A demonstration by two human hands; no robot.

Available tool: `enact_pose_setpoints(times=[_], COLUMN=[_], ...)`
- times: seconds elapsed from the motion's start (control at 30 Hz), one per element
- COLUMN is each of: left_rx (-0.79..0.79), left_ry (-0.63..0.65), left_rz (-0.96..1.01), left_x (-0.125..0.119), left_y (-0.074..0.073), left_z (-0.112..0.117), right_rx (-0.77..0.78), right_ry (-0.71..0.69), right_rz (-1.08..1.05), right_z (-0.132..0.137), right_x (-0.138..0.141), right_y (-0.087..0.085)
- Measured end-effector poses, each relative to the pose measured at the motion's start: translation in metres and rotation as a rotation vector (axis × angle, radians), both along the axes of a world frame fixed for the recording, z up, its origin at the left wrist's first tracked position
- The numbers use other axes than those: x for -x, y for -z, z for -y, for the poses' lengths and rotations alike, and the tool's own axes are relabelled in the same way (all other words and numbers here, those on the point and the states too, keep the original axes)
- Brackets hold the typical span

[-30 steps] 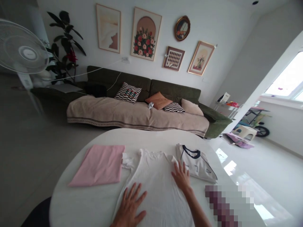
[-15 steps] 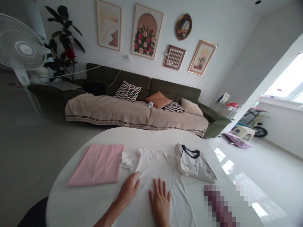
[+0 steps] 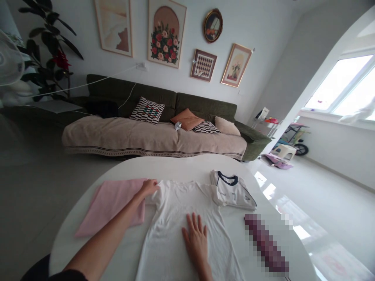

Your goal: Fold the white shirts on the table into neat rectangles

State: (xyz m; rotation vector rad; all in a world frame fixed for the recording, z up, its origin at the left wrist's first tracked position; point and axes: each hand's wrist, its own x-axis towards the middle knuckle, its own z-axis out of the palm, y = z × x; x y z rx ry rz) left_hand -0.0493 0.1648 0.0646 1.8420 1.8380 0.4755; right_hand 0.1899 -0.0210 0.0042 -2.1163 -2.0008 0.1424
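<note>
A white T-shirt (image 3: 175,218) lies spread flat on the round white table (image 3: 175,166), neck away from me. My right hand (image 3: 195,240) rests flat on its middle, fingers stretched out. My left hand (image 3: 149,187) reaches to the shirt's left sleeve, fingers curled on the cloth at its edge. A folded pink garment (image 3: 109,205) lies left of the shirt, partly under my left forearm. A folded white jersey with a dark collar (image 3: 233,191) lies at the shirt's right shoulder.
A blurred-out patch (image 3: 266,244) covers something on the table's right side. Beyond the table stands a green sofa (image 3: 164,125) with cushions and a beige throw. A fan (image 3: 8,62) and a plant (image 3: 49,54) stand at the left. Framed pictures hang on the wall.
My left hand slid from the shirt's lower left up to its left sleeve and closed on it. My right hand went from the right shoulder to the shirt's middle. The view turned right.
</note>
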Motion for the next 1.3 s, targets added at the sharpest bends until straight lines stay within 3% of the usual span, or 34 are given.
enact_pose_setpoints(times=[0.2, 0.4, 0.5, 0.57, 0.67, 0.77, 0.87, 1.03, 1.2, 1.3], left_rx=[0.02, -0.049, -0.179, -0.252, -0.277, -0.236, -0.179, -0.109, -0.073, -0.084], left_ry=[-0.008, -0.227, -0.245, -0.133, 0.131, 0.242, 0.218, 0.199, 0.177, 0.176], left_rz=[0.013, -0.084, -0.159, -0.181, -0.198, -0.239, -0.298, -0.379, -0.413, -0.414], left_x=[0.045, 0.076, 0.056, 0.025, -0.03, -0.066, -0.074, -0.07, -0.07, -0.065], left_y=[-0.004, -0.008, -0.014, -0.011, 0.005, 0.022, 0.029, 0.032, 0.046, 0.045], left_z=[-0.014, -0.001, 0.012, 0.026, 0.053, 0.073, 0.073, 0.049, 0.028, 0.011], right_rx=[0.037, 0.06, 0.073, 0.086, 0.103, 0.119, 0.125, 0.166, 0.148, 0.103], right_ry=[0.013, 0.024, 0.026, 0.031, 0.028, -0.005, -0.05, -0.096, -0.127, -0.127], right_rz=[-0.003, 0.004, 0.012, 0.019, 0.023, 0.002, -0.05, -0.096, -0.127, -0.165], right_z=[-0.001, -0.001, -0.002, -0.003, -0.002, 0.006, 0.02, 0.038, 0.028, 0.017], right_x=[0.001, 0.003, 0.004, 0.006, 0.006, 0.003, 0.0, 0.008, 0.028, 0.036], right_y=[0.0, -0.003, -0.004, -0.004, -0.005, -0.006, -0.005, 0.002, 0.002, -0.003])
